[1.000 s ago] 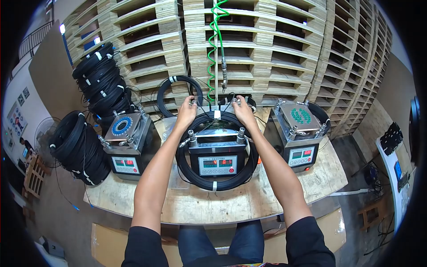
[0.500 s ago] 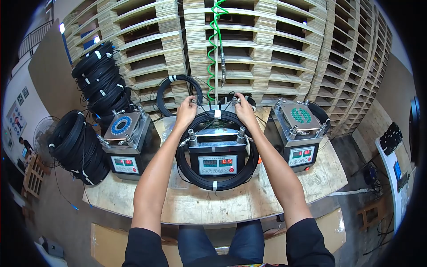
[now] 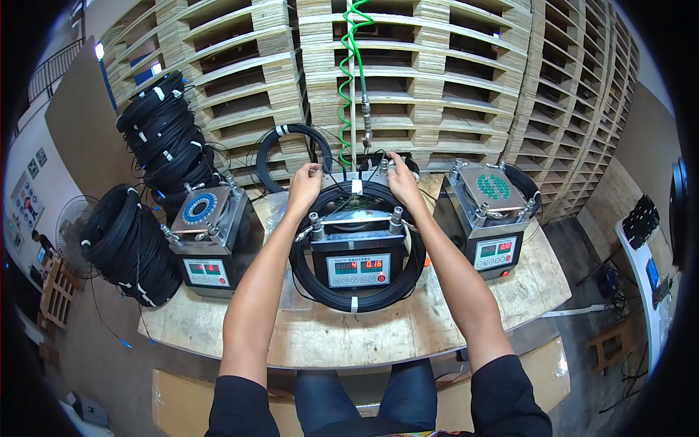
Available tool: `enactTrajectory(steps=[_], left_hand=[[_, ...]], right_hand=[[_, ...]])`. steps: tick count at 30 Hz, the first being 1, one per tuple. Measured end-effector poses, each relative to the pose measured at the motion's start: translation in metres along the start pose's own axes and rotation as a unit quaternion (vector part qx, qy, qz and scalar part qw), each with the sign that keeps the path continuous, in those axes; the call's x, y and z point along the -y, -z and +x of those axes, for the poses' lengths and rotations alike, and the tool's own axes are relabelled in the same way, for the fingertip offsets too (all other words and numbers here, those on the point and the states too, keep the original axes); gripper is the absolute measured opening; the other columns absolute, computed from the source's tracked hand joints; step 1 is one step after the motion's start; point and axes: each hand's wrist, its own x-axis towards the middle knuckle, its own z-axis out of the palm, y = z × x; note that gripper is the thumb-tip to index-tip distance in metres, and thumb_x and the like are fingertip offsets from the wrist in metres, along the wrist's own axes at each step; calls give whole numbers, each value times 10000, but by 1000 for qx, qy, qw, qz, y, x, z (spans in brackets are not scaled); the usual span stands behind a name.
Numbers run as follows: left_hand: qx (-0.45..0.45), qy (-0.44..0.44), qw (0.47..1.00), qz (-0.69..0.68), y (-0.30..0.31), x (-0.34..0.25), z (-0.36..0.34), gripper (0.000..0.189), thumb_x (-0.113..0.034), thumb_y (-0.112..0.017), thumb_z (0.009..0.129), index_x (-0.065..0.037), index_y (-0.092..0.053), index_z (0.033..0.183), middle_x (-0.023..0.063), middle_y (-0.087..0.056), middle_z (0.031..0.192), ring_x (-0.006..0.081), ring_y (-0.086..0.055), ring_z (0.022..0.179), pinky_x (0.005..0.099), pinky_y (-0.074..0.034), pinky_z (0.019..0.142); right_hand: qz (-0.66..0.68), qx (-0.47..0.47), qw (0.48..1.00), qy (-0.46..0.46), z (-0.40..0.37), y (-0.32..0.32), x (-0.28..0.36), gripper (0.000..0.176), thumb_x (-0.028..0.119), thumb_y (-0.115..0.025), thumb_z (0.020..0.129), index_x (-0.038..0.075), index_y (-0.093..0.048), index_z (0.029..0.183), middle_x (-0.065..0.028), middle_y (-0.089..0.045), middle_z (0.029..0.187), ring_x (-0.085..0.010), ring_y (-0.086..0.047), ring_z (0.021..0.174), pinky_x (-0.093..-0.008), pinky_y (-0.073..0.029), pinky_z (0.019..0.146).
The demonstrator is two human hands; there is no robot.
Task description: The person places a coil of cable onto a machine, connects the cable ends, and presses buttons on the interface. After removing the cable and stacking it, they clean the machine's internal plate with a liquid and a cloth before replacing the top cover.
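So your left hand (image 3: 305, 188) is closed around the far left knob (image 3: 316, 170) of the middle machine (image 3: 333, 255), and your right hand (image 3: 400, 182) is closed on its twin, the far right knob (image 3: 385, 166). Fingers look together on both, though I can't tell how hard you're gripping.

Progress-wise, the big black coil (image 3: 378, 298) is already looped around the middle machine, and that machine's display (image 3: 359, 270) is lit, with 0.16 on the right. The near left knob (image 3: 315, 219) and near right knob (image 3: 397, 213) are standing upright with no hand on them. I'd guess the clamping is partway or nearly there, but I can't see whether any of the four knobs is fully tight, so whatever's left at the far corners is hard to call.

Counts: three machines in a row on the counter (image 3: 328, 339), three lit displays, two hands, four knobs on the middle machine. The left machine (image 3: 206, 242) has one ring of blue plugs (image 3: 188, 212) on top, and the right machine (image 3: 502, 229) has green plugs (image 3: 486, 187), too small to count reliably. There's one loose coil (image 3: 263, 164) leaning by the pallets (image 3: 410, 73), plus two piles at left, the near pile (image 3: 120, 233) and the far pile (image 3: 156, 131). Too tangled to count the coils in those. One green hose (image 3: 343, 95) hangs beyond your hands.
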Motion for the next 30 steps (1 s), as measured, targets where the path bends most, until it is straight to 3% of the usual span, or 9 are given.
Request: enactTrajectory(steps=[1,3,6,9,15,24,30], left_hand=[[-15,-4,1000,-5,0,-1,-1,329,-194,-647,903,-32,-698,1185,164,-748,970,288,-719,906,387,-536,846],[-5,8,1000,-1,2,-5,-3,341,-183,-654,896,-37,-692,1202,160,-749,974,284,-719,912,384,-536,848],[11,11,1000,-5,2,-4,-2,377,-160,-668,883,-48,-672,1243,147,-748,970,266,-718,911,375,-535,842],[27,5,999,-28,5,-4,-4,428,-136,-676,870,-59,-644,1290,128,-742,949,235,-709,895,362,-530,827],[31,13,999,-40,5,-13,-9,450,-136,-666,866,-66,-632,1310,115,-733,913,210,-696,862,351,-524,808],[32,39,999,-2,5,-5,-4,356,-219,-666,874,-54,-712,1186,168,-746,929,254,-711,866,364,-532,819],[26,13,999,-16,5,-6,-6,387,-171,-682,858,-62,-689,1229,126,-726,884,215,-701,829,348,-535,783]], right_hand=[[0,0,1000,0,2,-1,-2,483,175,-478,995,81,-459,1468,-298,-646,1251,-443,-620,1191,-473,-472,1022],[67,30,994,-80,6,-2,-4,466,310,-479,1048,65,-485,1444,-292,-655,1240,-436,-628,1189,-452,-477,1015],[62,2,995,-73,7,-5,-5,518,435,-443,1070,54,-515,1414,-297,-658,1229,-443,-626,1190,-446,-475,1014],[48,11,994,-101,-3,8,24,539,462,-411,1072,51,-530,1399,-309,-650,1238,-457,-605,1215,-460,-464,1031],[-49,-15,994,-95,0,2,8,548,466,-417,1061,57,-507,1414,-313,-639,1259,-487,-581,1227,-492,-454,1043],[57,37,993,-100,9,-4,-16,483,267,-557,1003,56,-464,1427,-330,-641,1233,-472,-614,1189,-469,-478,1016],[16,-1,997,-70,4,0,-6,517,306,-571,998,54,-460,1436,-331,-635,1251,-474,-611,1195,-476,-478,1017]])
